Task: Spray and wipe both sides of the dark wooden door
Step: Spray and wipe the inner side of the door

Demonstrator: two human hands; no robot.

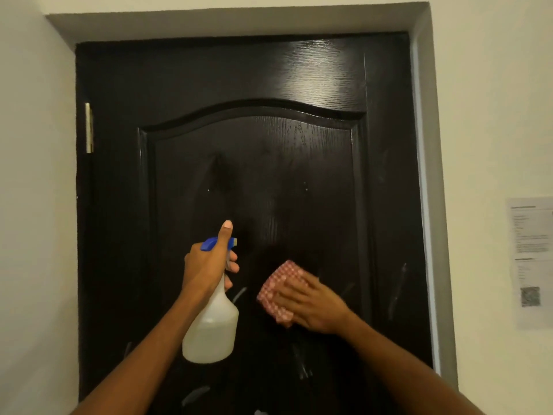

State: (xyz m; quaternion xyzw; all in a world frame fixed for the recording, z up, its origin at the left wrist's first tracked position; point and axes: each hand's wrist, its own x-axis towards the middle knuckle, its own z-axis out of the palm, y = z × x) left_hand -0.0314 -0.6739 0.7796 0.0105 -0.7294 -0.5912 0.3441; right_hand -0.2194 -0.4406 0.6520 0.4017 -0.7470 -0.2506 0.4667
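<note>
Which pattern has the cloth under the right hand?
Red and white checks on the cloth, shown in the head view.

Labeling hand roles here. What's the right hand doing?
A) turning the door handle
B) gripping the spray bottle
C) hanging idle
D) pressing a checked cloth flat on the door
D: the right hand lies with straight fingers on the red-and-white checked cloth against the door; the left hand grips the spray bottle.

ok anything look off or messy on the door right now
Nothing broken or askew. The door shows pale wet streaks low down, beside and below the cloth that the right hand presses flat on it. The left hand grips the spray bottle.
</note>
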